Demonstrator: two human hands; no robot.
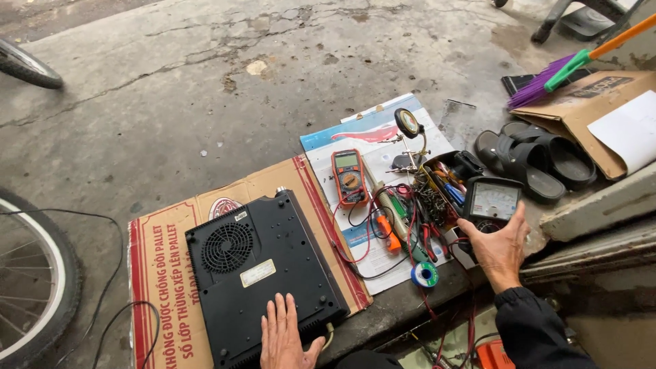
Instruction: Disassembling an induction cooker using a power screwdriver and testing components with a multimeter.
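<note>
A black flat cooker (256, 273) lies upside down on a flattened cardboard sheet (160, 270), its round fan grille toward the left. My left hand (283, 335) rests flat on the cooker's near edge, fingers spread. My right hand (499, 246) grips the lower edge of a black analog meter (493, 201) with a white dial. An orange digital multimeter (349, 176) with red and black leads lies on a printed sheet between the two.
Screwdrivers, pliers, a solder spool (424, 275) and a small open toolbox (444, 184) crowd the middle. A magnifier stand (408, 126), black sandals (540, 160), a cardboard box (601, 109), a purple broom (547, 78) and bicycle wheels (31, 273) surround the concrete floor.
</note>
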